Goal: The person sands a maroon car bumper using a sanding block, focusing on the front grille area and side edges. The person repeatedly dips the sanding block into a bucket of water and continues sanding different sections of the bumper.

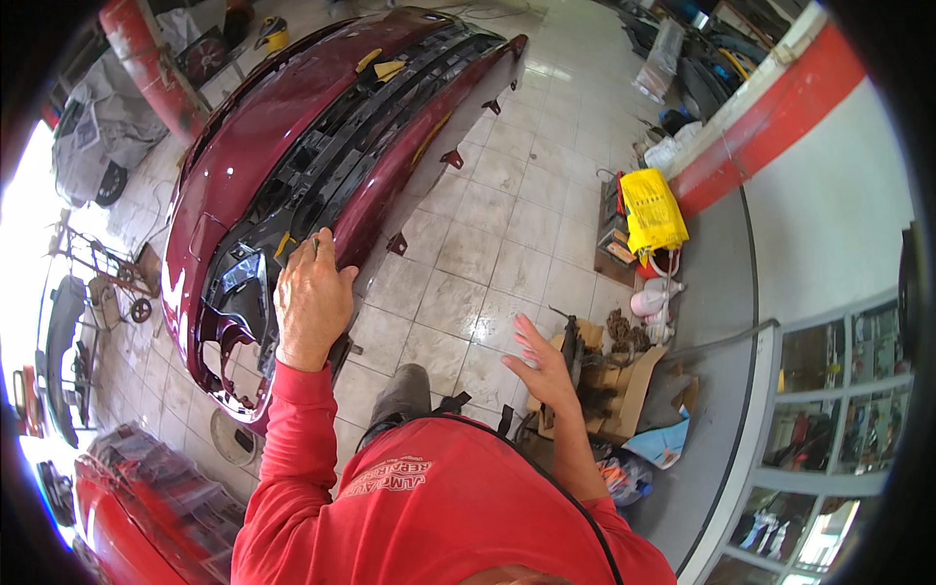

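Observation:
A dark red car bumper (390, 214) with black grille parts lies across the left and middle of the view. My left hand (314, 300) is over its near end, fingers stretched out, next to a small piece of yellow tape (284, 244). Whether the palm presses on the bumper cannot be made out, and nothing shows in that hand. To the right, my right hand (542, 369) hangs in the air, fingers apart and nothing in it. More yellow tape (388, 70) sticks to the far part of the grille.
On the right, a cardboard box (632, 395) with scraps stands near a yellow bag (653, 210) and pink-white bottles (655, 297). Red-and-white pillars (770, 122) rise on both sides. A red panel with newspaper (161, 487) sits at lower left, beyond a hand truck (112, 268).

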Demonstrator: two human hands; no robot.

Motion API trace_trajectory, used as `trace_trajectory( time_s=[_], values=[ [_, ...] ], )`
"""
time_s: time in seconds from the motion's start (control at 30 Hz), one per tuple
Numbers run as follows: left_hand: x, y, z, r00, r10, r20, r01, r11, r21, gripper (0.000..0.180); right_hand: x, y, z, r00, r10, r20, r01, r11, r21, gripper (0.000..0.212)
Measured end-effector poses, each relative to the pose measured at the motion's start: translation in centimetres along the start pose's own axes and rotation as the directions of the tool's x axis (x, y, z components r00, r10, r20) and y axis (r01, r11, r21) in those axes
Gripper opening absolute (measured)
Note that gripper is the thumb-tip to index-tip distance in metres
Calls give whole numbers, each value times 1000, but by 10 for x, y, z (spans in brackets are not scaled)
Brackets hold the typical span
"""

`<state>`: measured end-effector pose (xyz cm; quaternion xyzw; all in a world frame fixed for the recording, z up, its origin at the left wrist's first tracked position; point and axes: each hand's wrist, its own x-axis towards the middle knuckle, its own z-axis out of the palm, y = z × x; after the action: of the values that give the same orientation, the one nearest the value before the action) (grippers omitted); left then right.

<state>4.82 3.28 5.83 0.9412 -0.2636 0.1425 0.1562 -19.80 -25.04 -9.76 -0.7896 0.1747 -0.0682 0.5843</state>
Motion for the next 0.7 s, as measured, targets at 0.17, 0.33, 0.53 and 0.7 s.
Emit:
trace_trajectory(
  time_s=[0.17, 0.33, 0.53, 0.7],
  values=[
    [17, 24, 0, 983, -179, 32, 176, 981, 77, 58, 121, -58, 7, 900, -351, 260, 384, 919, -88, 87],
    [31, 41, 5, 960, -279, -8, 279, 957, 81, 53, 237, -123, 9, 626, -683, 376, 771, 613, -171, 87],
    [56, 61, 27, 929, -368, -47, 370, 927, 61, 63, 377, -179, -29, 465, -747, 476, 879, 454, -145, 87],
    [79, 82, 28, 844, -536, -13, 536, 843, 28, 73, 526, -272, -27, 244, -811, 532, 970, 202, -138, 91]
  ],
)
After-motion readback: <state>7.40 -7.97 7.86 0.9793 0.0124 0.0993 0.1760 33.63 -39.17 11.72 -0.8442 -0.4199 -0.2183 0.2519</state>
